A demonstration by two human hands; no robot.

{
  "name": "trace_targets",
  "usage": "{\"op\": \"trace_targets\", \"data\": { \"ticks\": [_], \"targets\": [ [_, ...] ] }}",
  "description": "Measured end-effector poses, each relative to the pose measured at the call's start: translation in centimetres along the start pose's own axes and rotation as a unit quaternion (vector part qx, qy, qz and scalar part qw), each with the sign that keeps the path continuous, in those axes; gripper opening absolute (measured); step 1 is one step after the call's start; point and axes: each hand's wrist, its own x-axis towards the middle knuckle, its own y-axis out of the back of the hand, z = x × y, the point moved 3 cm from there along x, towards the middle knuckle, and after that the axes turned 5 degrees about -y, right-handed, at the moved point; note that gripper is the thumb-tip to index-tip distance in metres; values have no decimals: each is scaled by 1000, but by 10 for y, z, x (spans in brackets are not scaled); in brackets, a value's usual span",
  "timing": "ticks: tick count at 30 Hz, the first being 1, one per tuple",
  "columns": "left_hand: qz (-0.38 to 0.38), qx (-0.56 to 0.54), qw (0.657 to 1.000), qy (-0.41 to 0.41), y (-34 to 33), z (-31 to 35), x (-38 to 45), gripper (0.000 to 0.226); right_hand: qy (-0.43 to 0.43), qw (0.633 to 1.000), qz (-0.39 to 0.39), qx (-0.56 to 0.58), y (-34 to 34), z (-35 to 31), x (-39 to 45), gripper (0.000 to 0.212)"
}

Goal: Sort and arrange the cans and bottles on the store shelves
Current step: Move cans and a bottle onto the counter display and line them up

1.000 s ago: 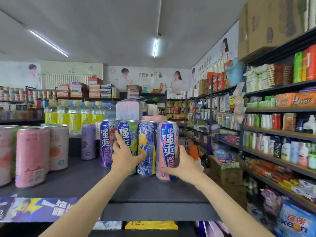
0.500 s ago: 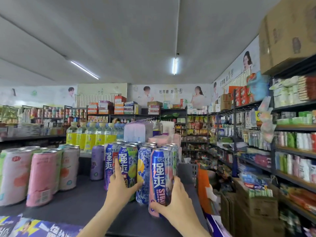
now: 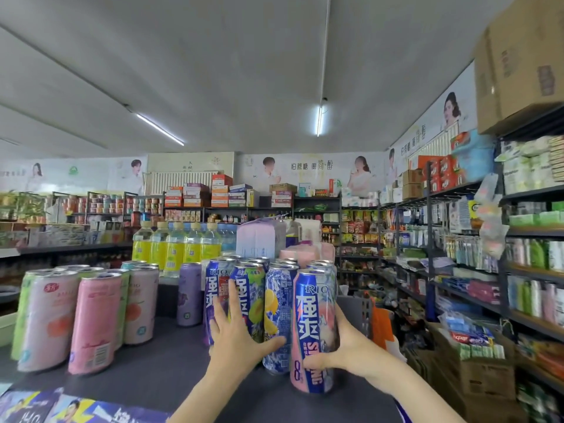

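Right hand (image 3: 348, 346) grips the pink-blue can (image 3: 312, 331); left hand (image 3: 235, 340), fingers spread, presses the neighbouring blue cans (image 3: 247, 300).

we reach both bare forearms up and forward from the bottom edge. our left hand (image 3: 235, 340) is spread, fingers straight and pointing up, thumb stretched out to the right. our right hand (image 3: 343, 349) is curled inward, fingers wrapped leftward, thumb low, wrist bent toward the left.
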Motion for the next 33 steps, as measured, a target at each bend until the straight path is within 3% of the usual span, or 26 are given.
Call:
{"op": "trace_targets", "data": {
  "ticks": [8, 15, 21, 25, 29, 33],
  "targets": [
    [15, -47, 998, -43, -1, -4, 3, 139, 7, 1000, 5, 11, 0, 7, 11, 98],
    [-31, -80, 994, -74, 10, -19, 16, 142, 8, 998, 64, -15, -9, 17, 24, 134],
    [-46, -114, 990, -70, 18, -35, 24, 145, 25, 990, 129, -60, -20, 21, 39, 149],
    [-40, -114, 990, -77, 15, -32, 21, 140, 29, 985, 151, -74, -19, 25, 40, 148],
    [-25, -90, 992, -81, 13, -29, 17, 135, -1, 988, 121, -99, -17, 29, 28, 145],
    [-3, -66, 995, -72, 12, -23, 12, 135, -20, 986, 84, -142, -15, 31, 21, 116]
  ]
}}
